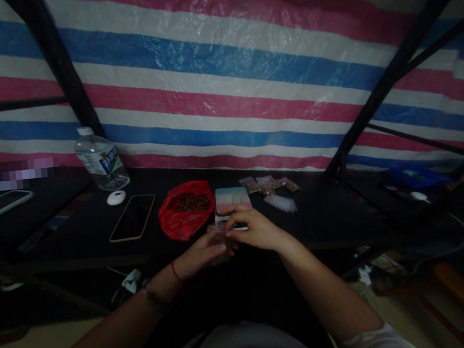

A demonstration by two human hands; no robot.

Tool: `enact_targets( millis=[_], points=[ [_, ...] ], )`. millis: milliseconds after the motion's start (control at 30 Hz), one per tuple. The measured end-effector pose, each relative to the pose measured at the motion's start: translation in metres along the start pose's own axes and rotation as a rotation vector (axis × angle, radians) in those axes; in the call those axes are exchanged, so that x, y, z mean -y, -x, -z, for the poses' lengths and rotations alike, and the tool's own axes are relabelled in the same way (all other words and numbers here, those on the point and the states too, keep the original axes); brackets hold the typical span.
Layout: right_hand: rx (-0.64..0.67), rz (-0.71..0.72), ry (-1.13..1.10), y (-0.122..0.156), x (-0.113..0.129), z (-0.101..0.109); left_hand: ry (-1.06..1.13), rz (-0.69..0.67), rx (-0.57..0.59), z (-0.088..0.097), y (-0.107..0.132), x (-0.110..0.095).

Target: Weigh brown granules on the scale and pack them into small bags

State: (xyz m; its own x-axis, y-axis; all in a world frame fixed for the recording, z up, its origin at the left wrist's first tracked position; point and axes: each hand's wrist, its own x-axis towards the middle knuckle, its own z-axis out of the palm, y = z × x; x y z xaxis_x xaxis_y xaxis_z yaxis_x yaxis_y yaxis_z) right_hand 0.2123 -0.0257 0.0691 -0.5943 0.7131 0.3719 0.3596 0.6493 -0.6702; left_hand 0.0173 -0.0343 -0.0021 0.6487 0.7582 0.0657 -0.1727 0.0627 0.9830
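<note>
Near the table's front edge, my left hand (201, 253) is closed around a small clear zip bag (217, 229). The fingers of my right hand (256, 227) are bent and pinch the bag at its right side; what the bag holds is too dark to make out. Just behind my hands lies a small flat device with a shiny top (232, 195), like a pocket scale, partly covered by my right hand. To its left, an open red plastic bag (173, 226) holds brown dried bits (193, 202). Several small filled zip bags (266, 185) lie right of the device, with clear, seemingly unfilled bags (282, 203) before them.
On the left of the black table (326, 214) are a phone (133, 218), a white round case (116, 197) and a clear plastic bottle (102, 162). Another phone (3, 206) lies farther left. Dark metal posts (69, 75) frame a striped sheet (215, 88) behind.
</note>
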Motion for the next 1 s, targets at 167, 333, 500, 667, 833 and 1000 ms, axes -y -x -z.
enact_targets(
  millis=[167, 333, 500, 667, 833, 1000],
  points=[
    [-0.301, -0.036, -0.040, -0.002, -0.012, 0.008, -0.328, -0.012, -0.196, 0.012, -0.006, -0.005],
    [-0.324, -0.107, -0.168, -0.006, -0.020, -0.006, -0.331, -0.079, -0.293, 0.020, -0.008, -0.008],
    [-0.351, -0.228, -0.257, -0.009, -0.028, -0.013, -0.416, -0.114, -0.338, 0.020, -0.007, -0.013],
    [-0.330, -0.209, -0.142, -0.008, -0.028, -0.008, -0.422, -0.187, -0.428, 0.020, -0.007, -0.016],
    [-0.316, -0.203, -0.038, -0.008, -0.022, -0.016, -0.508, -0.212, -0.578, 0.019, -0.003, -0.024],
    [-0.325, -0.241, -0.059, -0.008, -0.027, -0.018, -0.613, -0.215, -0.641, 0.019, 0.000, -0.032]
  ],
)
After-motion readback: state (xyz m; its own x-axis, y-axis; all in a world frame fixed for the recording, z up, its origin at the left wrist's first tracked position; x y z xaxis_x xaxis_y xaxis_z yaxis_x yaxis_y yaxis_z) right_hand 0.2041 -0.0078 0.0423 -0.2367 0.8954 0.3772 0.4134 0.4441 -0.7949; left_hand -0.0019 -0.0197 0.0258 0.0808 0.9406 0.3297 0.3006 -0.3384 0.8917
